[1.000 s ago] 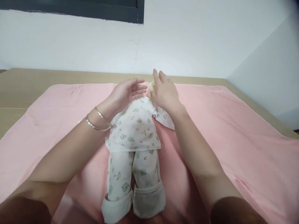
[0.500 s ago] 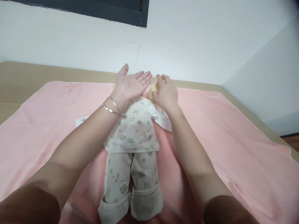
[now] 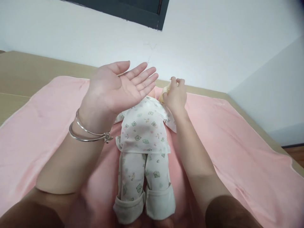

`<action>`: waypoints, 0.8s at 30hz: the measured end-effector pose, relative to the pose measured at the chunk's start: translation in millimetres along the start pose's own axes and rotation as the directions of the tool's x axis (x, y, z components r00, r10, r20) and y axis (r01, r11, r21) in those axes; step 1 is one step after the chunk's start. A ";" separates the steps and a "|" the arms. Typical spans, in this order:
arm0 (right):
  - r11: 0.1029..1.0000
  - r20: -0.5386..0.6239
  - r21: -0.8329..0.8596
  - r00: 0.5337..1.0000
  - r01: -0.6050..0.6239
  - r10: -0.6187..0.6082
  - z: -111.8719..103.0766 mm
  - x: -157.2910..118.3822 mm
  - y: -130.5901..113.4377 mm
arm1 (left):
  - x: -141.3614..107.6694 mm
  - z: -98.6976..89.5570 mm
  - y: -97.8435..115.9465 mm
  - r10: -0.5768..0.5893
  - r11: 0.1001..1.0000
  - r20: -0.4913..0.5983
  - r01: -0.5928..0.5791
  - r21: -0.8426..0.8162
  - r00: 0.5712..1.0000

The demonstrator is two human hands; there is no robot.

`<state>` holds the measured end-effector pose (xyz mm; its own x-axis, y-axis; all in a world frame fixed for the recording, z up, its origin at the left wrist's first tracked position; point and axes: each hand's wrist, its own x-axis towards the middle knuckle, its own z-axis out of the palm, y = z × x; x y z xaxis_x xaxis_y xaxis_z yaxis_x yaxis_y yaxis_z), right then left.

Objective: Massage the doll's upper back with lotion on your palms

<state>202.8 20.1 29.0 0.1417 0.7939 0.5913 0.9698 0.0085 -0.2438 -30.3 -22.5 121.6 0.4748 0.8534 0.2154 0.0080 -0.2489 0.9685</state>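
My left hand (image 3: 123, 83) is raised with its palm up and fingers stretched out, holding nothing. It blocks most of the head of a baby doll (image 3: 144, 126) that lies on its back in a white printed top and trousers with rolled cuffs. Two silver bangles (image 3: 89, 136) circle my left wrist. Beside the doll's head, my right hand (image 3: 176, 95) has its fingers curled round a pale yellow bottle-like object (image 3: 165, 92), mostly covered by the hand. A bit of the doll's pinkish head shows between my hands.
A pink blanket (image 3: 228, 133) lies under the doll, over a light wooden surface (image 3: 47, 71). Behind it rises a white wall (image 3: 201, 47) with a dark framed panel (image 3: 133, 11) at the top.
My left hand has come nearer the camera and to the left, still palm up. My right hand stays by the doll's head with the yellow object. The whole view has shifted slightly.
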 end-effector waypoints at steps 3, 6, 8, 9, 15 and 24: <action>1.000 -0.006 -0.013 1.000 -0.008 0.008 2.7 -2.4 -0.4 | -9.1 -0.2 9.0 0.033 0.982 -0.048 -0.023 0.189 0.998; 0.999 0.024 -0.039 1.000 -0.010 0.011 1.0 -3.5 0.4 | -21.5 2.0 27.4 -0.017 0.992 -0.031 0.020 0.127 0.999; 1.000 0.035 -0.028 0.999 0.007 -0.006 -2.4 -4.3 0.7 | -29.1 3.0 38.1 -0.059 0.998 -0.056 0.060 0.006 0.997; 1.000 0.040 -0.018 0.999 0.015 -0.014 -4.1 -4.7 1.1 | -31.8 2.9 41.6 -0.080 0.996 -0.078 0.076 -0.053 0.994; 0.997 0.094 0.058 0.994 0.045 -0.051 -3.8 -2.4 10.9 | -28.0 1.5 40.7 -0.091 0.996 -0.176 0.085 -0.039 0.980; 0.929 0.089 0.303 0.964 0.213 -0.250 -66.9 -30.8 -39.8 | -37.0 14.6 -3.2 0.098 0.963 -0.129 -0.062 0.263 0.987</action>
<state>173.2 -45.3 71.9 -0.1235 0.8173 0.5628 0.8710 0.3610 -0.3331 -35.1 -60.0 108.7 0.3561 0.8765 0.3238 0.2101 -0.4128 0.8863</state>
